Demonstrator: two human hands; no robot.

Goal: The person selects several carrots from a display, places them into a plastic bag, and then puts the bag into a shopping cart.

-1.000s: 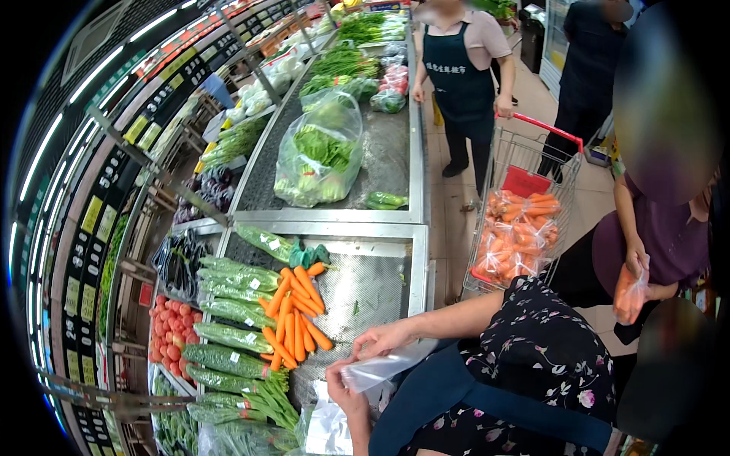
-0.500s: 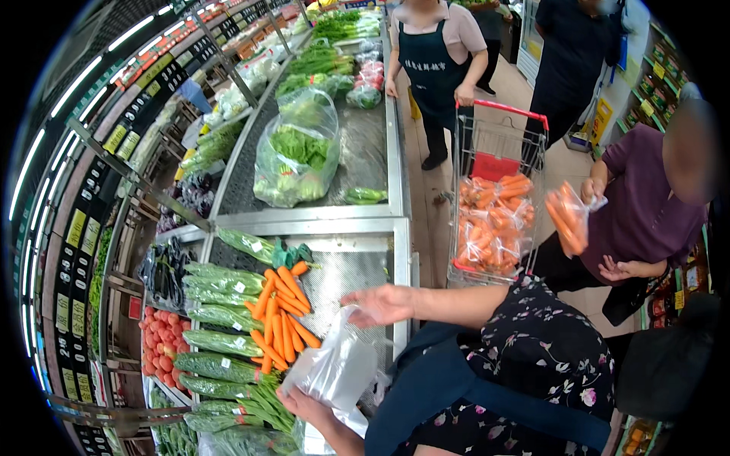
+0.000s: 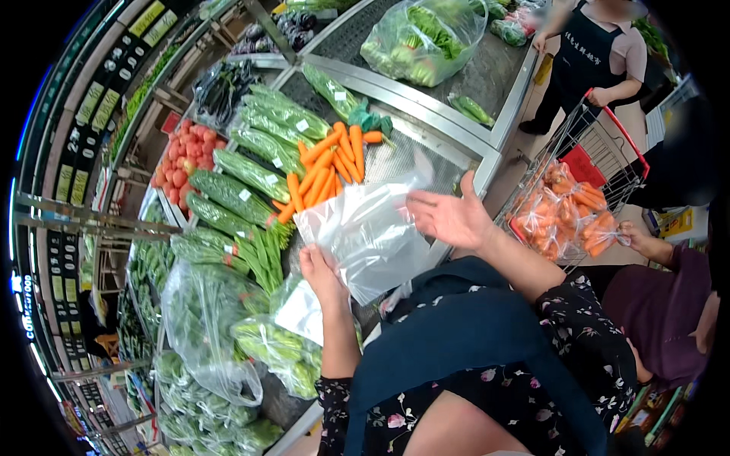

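My left hand (image 3: pixel 323 275) pinches the near left edge of a clear plastic bag (image 3: pixel 380 243), which spreads out flat in front of me. At the bag's right edge is my right hand (image 3: pixel 456 216), its fingers stretched out and thumb raised, holding nothing; whether the fingertips touch the plastic I cannot tell. Just beyond the bag lies a pile of loose carrots (image 3: pixel 318 171), partly covered by it. Left of the carrots, wrapped long green vegetables (image 3: pixel 255 175) lie in a row. A white sheet or stack of bags (image 3: pixel 304 310) shows below my left hand.
A shopping cart (image 3: pixel 585 137) with bagged carrots (image 3: pixel 559 205) stands to the right. One person in an apron (image 3: pixel 589 57) grips its handle; another in a purple top (image 3: pixel 661 304) reaches into it. Tomatoes (image 3: pixel 186 159) and bagged greens (image 3: pixel 205 327) lie left. A metal divider (image 3: pixel 426 106) crosses the stand.
My view has turned toward the right. The bag has spread wider over the near carrots, and my right hand has turned palm up. The person in purple has lowered a carrot bag into the cart.
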